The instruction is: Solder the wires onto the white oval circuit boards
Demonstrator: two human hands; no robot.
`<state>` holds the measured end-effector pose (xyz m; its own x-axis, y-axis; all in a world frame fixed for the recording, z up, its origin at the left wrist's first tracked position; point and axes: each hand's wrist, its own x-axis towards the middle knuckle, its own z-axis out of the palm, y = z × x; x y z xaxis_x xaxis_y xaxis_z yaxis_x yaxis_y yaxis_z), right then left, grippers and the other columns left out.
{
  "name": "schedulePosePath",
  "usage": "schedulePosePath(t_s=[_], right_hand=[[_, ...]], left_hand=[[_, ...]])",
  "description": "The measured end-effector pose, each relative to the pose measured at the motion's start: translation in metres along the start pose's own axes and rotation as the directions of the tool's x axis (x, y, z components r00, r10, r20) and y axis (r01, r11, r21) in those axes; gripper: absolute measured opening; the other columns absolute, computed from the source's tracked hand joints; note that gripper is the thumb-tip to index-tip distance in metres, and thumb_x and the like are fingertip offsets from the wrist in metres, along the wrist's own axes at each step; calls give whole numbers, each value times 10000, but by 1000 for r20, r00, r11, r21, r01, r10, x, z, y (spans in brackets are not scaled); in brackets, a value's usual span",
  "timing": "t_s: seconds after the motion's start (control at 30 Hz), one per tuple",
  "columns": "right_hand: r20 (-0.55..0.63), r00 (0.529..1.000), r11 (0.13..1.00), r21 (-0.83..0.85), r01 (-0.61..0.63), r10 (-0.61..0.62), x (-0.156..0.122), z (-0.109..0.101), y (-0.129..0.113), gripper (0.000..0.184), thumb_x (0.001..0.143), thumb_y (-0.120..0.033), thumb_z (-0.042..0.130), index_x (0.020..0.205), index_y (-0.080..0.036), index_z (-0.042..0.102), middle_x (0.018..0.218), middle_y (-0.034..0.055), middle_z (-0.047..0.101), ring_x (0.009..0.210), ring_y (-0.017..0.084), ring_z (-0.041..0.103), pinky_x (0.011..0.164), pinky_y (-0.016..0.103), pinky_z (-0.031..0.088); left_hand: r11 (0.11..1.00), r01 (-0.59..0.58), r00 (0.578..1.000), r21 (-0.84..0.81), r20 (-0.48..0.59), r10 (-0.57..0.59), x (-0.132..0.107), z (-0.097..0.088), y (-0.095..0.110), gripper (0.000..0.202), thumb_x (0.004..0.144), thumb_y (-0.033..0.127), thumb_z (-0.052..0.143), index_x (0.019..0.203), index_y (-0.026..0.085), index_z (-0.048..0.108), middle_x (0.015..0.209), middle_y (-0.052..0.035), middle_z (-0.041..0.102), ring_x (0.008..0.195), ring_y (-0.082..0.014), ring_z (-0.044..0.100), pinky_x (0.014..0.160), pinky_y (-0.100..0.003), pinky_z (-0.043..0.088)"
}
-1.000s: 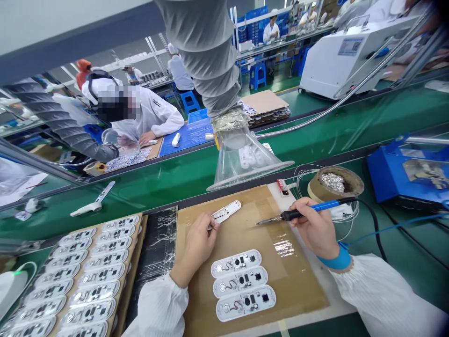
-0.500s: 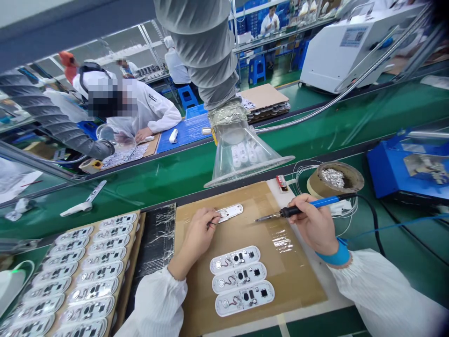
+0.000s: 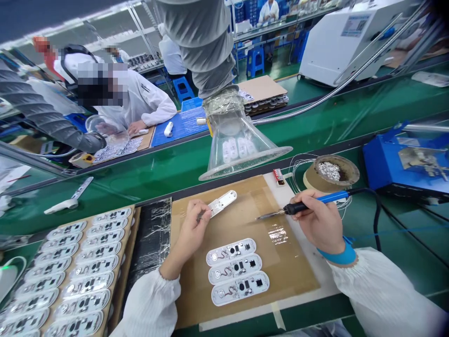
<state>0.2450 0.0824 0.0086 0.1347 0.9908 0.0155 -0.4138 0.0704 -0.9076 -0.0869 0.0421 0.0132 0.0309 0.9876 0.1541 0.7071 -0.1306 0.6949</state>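
Observation:
My left hand (image 3: 195, 221) is closed on the near end of a white elongated circuit panel (image 3: 224, 200), its far end angled up and to the right over the cardboard. Fingers hide the panel's near end. In my right hand (image 3: 321, 222) is a soldering iron (image 3: 296, 208) with a blue and black handle. Its metal tip points left over the cardboard sheet (image 3: 291, 276), apart from the panel. Nearer to me, three rounded white panels (image 3: 235, 263) with black parts and thin wires lie in a stack of rows on the cardboard.
A board of similar panels (image 3: 70, 267) stands at left. A clear fume hood (image 3: 242, 154) hangs ahead. A tip-cleaning pot (image 3: 329, 173), coiled wire, a small red box (image 3: 278, 177) and a blue device (image 3: 403, 164) sit at right. A co-worker (image 3: 129, 100) works across the bench.
My left hand has tilted the circuit panel, raising its far end. My right hand still holds the soldering iron in about the same place. The whole view has shifted slightly.

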Motion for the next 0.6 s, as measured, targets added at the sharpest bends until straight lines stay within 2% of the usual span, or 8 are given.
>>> schedulePosePath(t_s=[0.1,0.23,0.3,0.4,0.5,0.6], right_hand=[[21,999,998,-26,51,-50,-3,1,-1,234,875,-412,815,746,-229,747,652,13,684,498,146,605,469,279,498],[41,991,991,-22,130,-129,-2,5,8,235,920,-469,831,965,-240,808,748,38,761,642,195,690,542,311,526],[66,990,991,-32,128,-126,0,4,14,253,930,-471,839,1051,-249,825,838,51,798,701,198,707,599,327,551],[84,990,990,-77,122,-115,0,-2,21,224,970,-451,814,1102,-271,831,861,40,804,730,191,707,642,330,560],[76,989,971,-194,143,-130,-4,-7,24,263,1001,-462,777,1201,-296,818,884,32,813,777,206,729,739,367,603],[60,992,906,-404,125,-110,-7,-10,27,355,981,-510,783,1272,-309,812,1038,55,847,966,269,785,949,448,632]], left_hand=[[1000,10,999,-16,35,-10,-2,3,10,243,1106,378,501,938,241,611,1106,-55,575,1049,-203,607,964,-345,544],[999,-38,992,-5,123,39,-8,14,25,213,1111,299,479,941,239,593,1173,-60,584,1090,-205,619,966,-350,541],[994,-93,983,52,166,84,-13,21,28,181,1094,229,472,963,240,596,1212,-68,598,1106,-220,619,960,-374,536],[985,-141,969,101,217,117,-19,29,28,181,1084,190,459,995,247,606,1267,-80,613,1125,-241,616,953,-407,537],[991,-128,971,34,206,118,-18,37,32,198,1110,232,441,995,249,601,1232,-86,613,1094,-232,623,938,-407,550],[986,-149,971,-69,178,159,-11,49,47,200,1112,222,433,1011,252,603,1203,-98,600,1101,-230,622,963,-417,562]])
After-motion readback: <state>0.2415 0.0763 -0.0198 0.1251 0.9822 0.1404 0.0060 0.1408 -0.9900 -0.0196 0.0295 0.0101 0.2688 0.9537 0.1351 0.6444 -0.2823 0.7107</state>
